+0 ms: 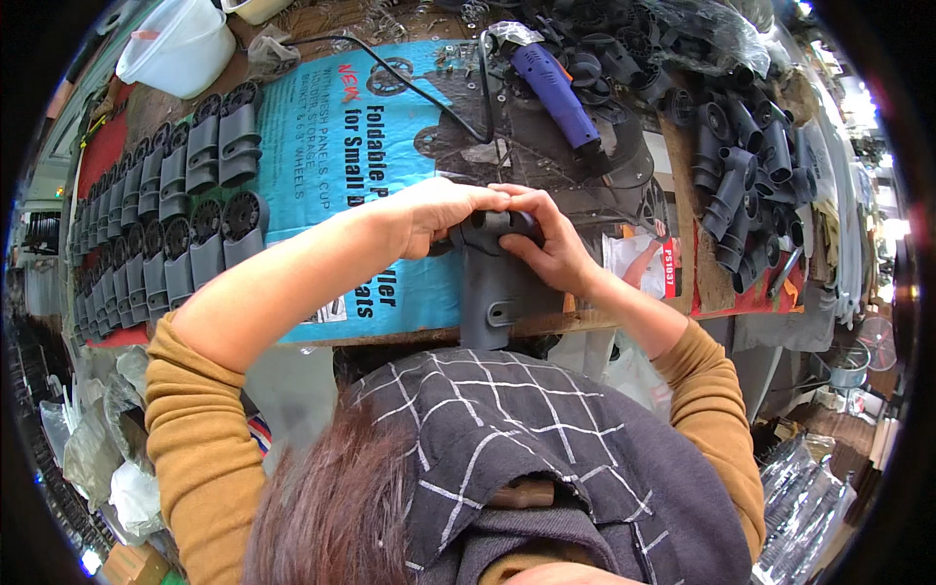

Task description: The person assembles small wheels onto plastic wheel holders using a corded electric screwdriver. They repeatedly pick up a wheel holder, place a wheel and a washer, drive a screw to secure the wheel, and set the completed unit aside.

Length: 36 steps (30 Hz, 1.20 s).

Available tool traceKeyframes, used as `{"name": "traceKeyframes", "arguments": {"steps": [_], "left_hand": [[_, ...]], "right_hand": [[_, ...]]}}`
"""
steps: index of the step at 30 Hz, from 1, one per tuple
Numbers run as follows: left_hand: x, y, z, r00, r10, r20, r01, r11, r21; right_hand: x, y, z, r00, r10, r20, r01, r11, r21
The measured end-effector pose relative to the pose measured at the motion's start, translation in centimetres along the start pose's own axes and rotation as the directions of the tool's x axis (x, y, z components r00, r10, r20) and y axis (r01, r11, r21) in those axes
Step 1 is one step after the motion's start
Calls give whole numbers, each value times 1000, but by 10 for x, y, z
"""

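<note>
A dark grey plastic tube-shaped part (485, 288) lies near the front edge of the table, its slotted end toward me. At its far end, my left hand (444, 216) is closed, its fingertips pressed together with those of my right hand. My right hand (558, 242) curls around the same end, thumb on the near side and fingers over the top. Whether a small piece sits between the fingertips is hidden. Beyond the hands lies a purple corded power tool (554, 90), slanting toward the right.
Rows of grey wheel-ended parts (200, 234) stand at the left. Loose grey tubular parts (746, 185) are heaped at the right, below a pile of black wheels (614, 58). A white bucket (175, 49) stands far left. A blue printed sheet (312, 185) covers the tabletop's middle.
</note>
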<state>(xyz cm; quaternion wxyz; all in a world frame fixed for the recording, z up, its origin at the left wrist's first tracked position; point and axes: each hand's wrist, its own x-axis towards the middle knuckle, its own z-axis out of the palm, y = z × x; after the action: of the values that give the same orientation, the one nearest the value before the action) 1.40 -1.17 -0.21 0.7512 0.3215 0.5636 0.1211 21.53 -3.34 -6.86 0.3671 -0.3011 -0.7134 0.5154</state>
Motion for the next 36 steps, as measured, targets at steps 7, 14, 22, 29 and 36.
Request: {"name": "traceKeyframes", "arguments": {"steps": [7,14,22,29,36], "left_hand": [[-29,-15,12,895,446,24,-442,891,-103],[-65,-34,6,789,614,12,-610,786,-101],[-35,-77,-6,630,766,-126,-658,613,437],[17,-89,6,230,916,-330,-697,392,601],[20,-85,-2,284,918,-277,-701,396,594]], "right_hand": [[-16,-41,4,820,532,211,-493,468,734],[-5,-83,5,919,382,99,-391,843,370],[17,-46,56,953,-296,68,95,77,-993],[-6,-48,79,967,-253,-37,91,475,-875],[31,-29,36,785,607,-124,-565,784,256]]}}
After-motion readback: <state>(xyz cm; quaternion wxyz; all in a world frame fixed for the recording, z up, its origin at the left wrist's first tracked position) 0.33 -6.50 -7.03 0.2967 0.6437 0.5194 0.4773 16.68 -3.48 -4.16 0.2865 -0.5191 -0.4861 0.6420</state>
